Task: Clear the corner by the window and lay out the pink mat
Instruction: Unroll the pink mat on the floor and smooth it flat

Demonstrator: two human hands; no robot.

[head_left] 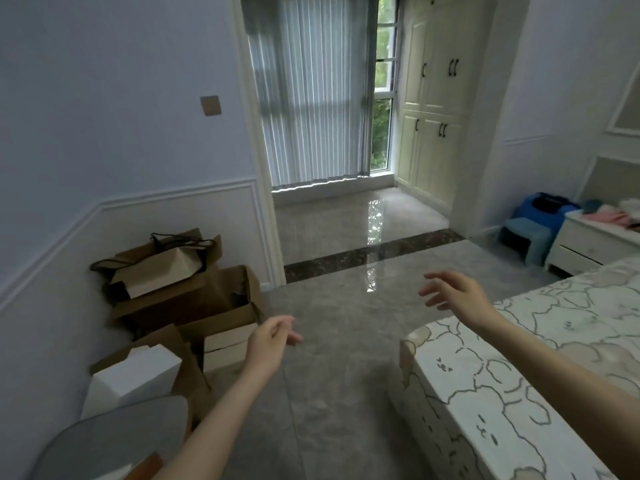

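While both hands hang over the glossy grey tile floor [332, 393], the left hand [268, 344] is loosely curled, empty, the right hand [453, 294] spread, empty; brown cardboard boxes [194, 306] crowd the left wall; no pink mat shows.

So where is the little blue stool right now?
In the head view, the blue stool stands on the floor at the far right, just in front of a bigger blue bin and beside the white nightstand.

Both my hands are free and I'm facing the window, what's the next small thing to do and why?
Probably step forward to the window alcove: left hand and right hand hold nothing, no pink mat shows yet, and the boxes sit by the left wall.
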